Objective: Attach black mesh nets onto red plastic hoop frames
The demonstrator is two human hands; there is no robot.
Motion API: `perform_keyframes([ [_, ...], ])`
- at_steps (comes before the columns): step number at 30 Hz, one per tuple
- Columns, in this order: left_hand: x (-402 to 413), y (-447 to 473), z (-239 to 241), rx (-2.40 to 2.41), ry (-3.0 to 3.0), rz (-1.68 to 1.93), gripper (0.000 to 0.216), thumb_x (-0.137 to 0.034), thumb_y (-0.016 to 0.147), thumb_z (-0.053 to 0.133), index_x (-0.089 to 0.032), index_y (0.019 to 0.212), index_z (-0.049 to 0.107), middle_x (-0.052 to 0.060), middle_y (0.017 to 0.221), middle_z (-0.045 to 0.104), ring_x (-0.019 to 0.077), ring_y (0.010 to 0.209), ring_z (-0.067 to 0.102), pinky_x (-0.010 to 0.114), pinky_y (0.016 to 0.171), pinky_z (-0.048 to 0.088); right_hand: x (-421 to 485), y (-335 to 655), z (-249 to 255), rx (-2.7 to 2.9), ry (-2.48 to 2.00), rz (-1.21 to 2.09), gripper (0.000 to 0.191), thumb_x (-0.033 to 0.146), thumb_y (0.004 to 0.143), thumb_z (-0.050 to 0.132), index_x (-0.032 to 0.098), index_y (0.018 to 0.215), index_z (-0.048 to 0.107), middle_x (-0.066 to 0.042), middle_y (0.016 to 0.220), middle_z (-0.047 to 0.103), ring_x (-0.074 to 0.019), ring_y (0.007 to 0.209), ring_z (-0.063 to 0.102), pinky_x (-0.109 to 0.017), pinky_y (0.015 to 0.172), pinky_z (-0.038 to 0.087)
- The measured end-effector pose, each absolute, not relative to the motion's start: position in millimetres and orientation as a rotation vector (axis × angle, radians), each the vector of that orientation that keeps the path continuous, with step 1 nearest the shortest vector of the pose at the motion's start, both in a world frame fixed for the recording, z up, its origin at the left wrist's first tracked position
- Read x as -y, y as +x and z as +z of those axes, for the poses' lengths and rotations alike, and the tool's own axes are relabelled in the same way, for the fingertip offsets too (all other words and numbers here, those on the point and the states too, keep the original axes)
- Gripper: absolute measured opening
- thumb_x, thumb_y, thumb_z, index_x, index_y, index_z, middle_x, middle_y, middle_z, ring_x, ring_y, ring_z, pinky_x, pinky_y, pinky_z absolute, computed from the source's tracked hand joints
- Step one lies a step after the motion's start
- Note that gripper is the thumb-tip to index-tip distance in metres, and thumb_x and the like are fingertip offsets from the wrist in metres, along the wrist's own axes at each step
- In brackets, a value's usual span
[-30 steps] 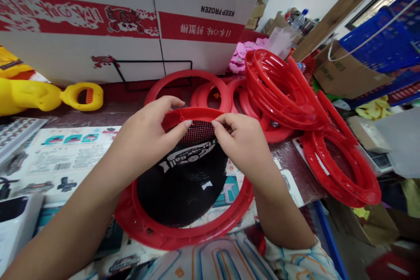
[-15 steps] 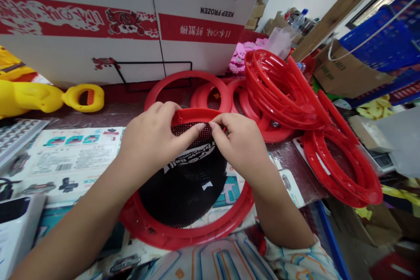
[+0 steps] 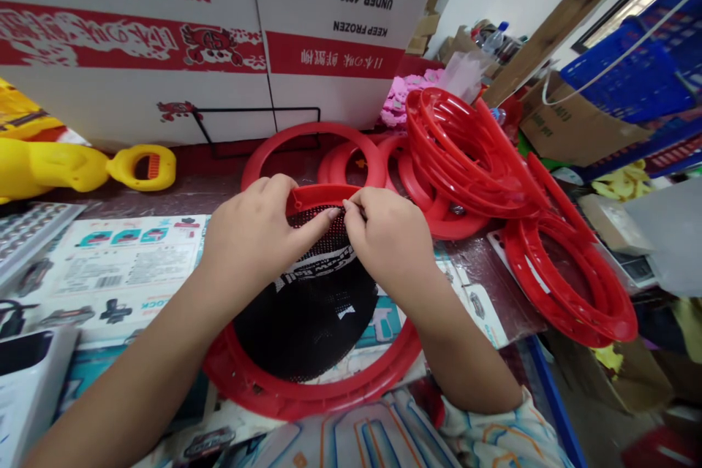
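A red plastic ring point(image 3: 307, 398) lies in front of me, its near side by my shirt. Inside it is a round black mesh net point(image 3: 307, 329) with white printed lettering. My left hand point(image 3: 257, 227) grips the ring's far rim and the net's edge, thumb pressed on the mesh. My right hand point(image 3: 389, 234) is closed on the net's edge at the same rim, its fingertips close to the left thumb. The net's far edge is pulled up against the ring there; the fingers hide part of it.
More red rings point(image 3: 472, 153) are stacked at the right, with others point(image 3: 307, 133) behind my hands. A white carton point(image 3: 137, 95) stands at the back. A yellow plastic part point(image 3: 60, 164) lies at the left, above printed cardboard point(image 3: 126, 256). A white device point(image 3: 33, 373) sits at lower left.
My right hand has shifted slightly left along the rim, nearer the left thumb. The left hand keeps its place, and the view has tilted a little.
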State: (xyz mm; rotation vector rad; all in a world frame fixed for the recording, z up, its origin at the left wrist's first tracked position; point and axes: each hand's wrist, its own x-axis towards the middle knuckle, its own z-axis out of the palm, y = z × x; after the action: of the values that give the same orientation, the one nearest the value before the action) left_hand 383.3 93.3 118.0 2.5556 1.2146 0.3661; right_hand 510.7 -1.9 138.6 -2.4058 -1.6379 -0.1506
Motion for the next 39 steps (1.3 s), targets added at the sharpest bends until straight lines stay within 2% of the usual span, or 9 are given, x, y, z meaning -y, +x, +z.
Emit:
perform_keyframes([
  [6, -101, 379, 116, -1.213, 2.512, 0.344, 0.050, -0.070, 0.087, 0.043, -0.022, 0.095, 0.056, 0.013, 0.097, 0.069, 0.0338, 0.086, 0.065, 0.037, 0.061, 0.041, -3, 508, 129, 1.740, -2.387, -0.258, 0.019, 0.015, 0.098, 0.048, 0.012, 0.095, 0.067, -0.010, 0.089, 0.071, -0.0221, 0.079, 0.066, -0.030, 0.060, 0.036],
  [12, -120, 371, 125, -1.135, 2.565, 0.272, 0.048, -0.070, 0.081, 0.054, -0.022, 0.086, 0.060, 0.009, 0.076, 0.066, 0.0315, 0.071, 0.062, 0.036, 0.057, 0.039, 5, 504, 115, 1.828, -2.152, -0.175, 0.021, 0.015, 0.100, 0.047, 0.011, 0.107, 0.066, -0.010, 0.097, 0.071, -0.0213, 0.089, 0.065, -0.030, 0.072, 0.043],
  [17, -128, 370, 133, -0.933, 2.572, 0.298, 0.060, -0.064, 0.084, 0.053, -0.031, 0.134, 0.057, 0.005, 0.097, 0.073, 0.0305, 0.085, 0.068, 0.038, 0.073, 0.049, 10, 502, 106, 1.672, -2.072, -0.158, 0.019, 0.021, 0.099, 0.052, 0.011, 0.107, 0.067, -0.009, 0.096, 0.072, -0.0208, 0.088, 0.065, -0.031, 0.078, 0.045],
  [23, -137, 376, 130, -0.767, 2.611, 0.386, 0.037, -0.042, 0.089, 0.044, -0.024, 0.092, 0.076, 0.009, 0.096, 0.075, 0.0288, 0.089, 0.068, 0.039, 0.081, 0.052, 19, 501, 102, 1.614, -2.037, -0.213, 0.017, 0.022, 0.098, 0.054, 0.012, 0.097, 0.068, -0.008, 0.091, 0.072, -0.0205, 0.085, 0.064, -0.031, 0.078, 0.046],
  [25, -136, 377, 130, -0.773, 2.519, 0.435, 0.038, -0.039, 0.087, 0.047, -0.025, 0.108, 0.076, 0.006, 0.094, 0.076, 0.0265, 0.087, 0.069, 0.036, 0.082, 0.053, 23, 501, 103, 1.592, -2.032, -0.207, 0.017, 0.021, 0.099, 0.053, 0.013, 0.096, 0.068, -0.008, 0.092, 0.072, -0.0200, 0.086, 0.064, -0.030, 0.080, 0.046],
  [28, -131, 376, 135, -0.740, 2.429, 0.427, 0.049, -0.049, 0.089, 0.048, -0.032, 0.132, 0.064, 0.002, 0.097, 0.076, 0.0251, 0.086, 0.070, 0.035, 0.081, 0.054, 28, 499, 106, 1.576, -2.004, -0.213, 0.022, 0.021, 0.101, 0.048, 0.014, 0.095, 0.068, -0.008, 0.092, 0.072, -0.0191, 0.087, 0.064, -0.030, 0.081, 0.047],
  [34, -126, 377, 150, -0.774, 2.570, 0.341, 0.047, -0.061, 0.086, 0.045, -0.025, 0.087, 0.075, 0.006, 0.084, 0.075, 0.0272, 0.076, 0.067, 0.037, 0.067, 0.049, 31, 499, 112, 1.577, -1.961, -0.216, 0.026, 0.023, 0.102, 0.046, 0.016, 0.089, 0.067, -0.006, 0.085, 0.072, -0.0175, 0.079, 0.064, -0.029, 0.076, 0.046],
  [36, -124, 378, 153, -0.764, 2.557, 0.349, 0.045, -0.060, 0.086, 0.045, -0.025, 0.088, 0.074, 0.005, 0.085, 0.075, 0.0270, 0.076, 0.066, 0.036, 0.067, 0.049, 32, 500, 114, 1.559, -1.979, -0.187, 0.024, 0.022, 0.101, 0.047, 0.016, 0.089, 0.066, -0.005, 0.084, 0.072, -0.0175, 0.079, 0.064, -0.029, 0.075, 0.045],
  [39, -120, 376, 153, -0.649, 2.500, 0.388, 0.043, -0.057, 0.086, 0.049, -0.031, 0.114, 0.069, 0.002, 0.104, 0.075, 0.0259, 0.090, 0.068, 0.035, 0.077, 0.051, 32, 501, 117, 1.538, -1.990, -0.192, 0.022, 0.021, 0.101, 0.047, 0.015, 0.089, 0.065, -0.006, 0.086, 0.071, -0.0182, 0.079, 0.064, -0.029, 0.074, 0.044],
])
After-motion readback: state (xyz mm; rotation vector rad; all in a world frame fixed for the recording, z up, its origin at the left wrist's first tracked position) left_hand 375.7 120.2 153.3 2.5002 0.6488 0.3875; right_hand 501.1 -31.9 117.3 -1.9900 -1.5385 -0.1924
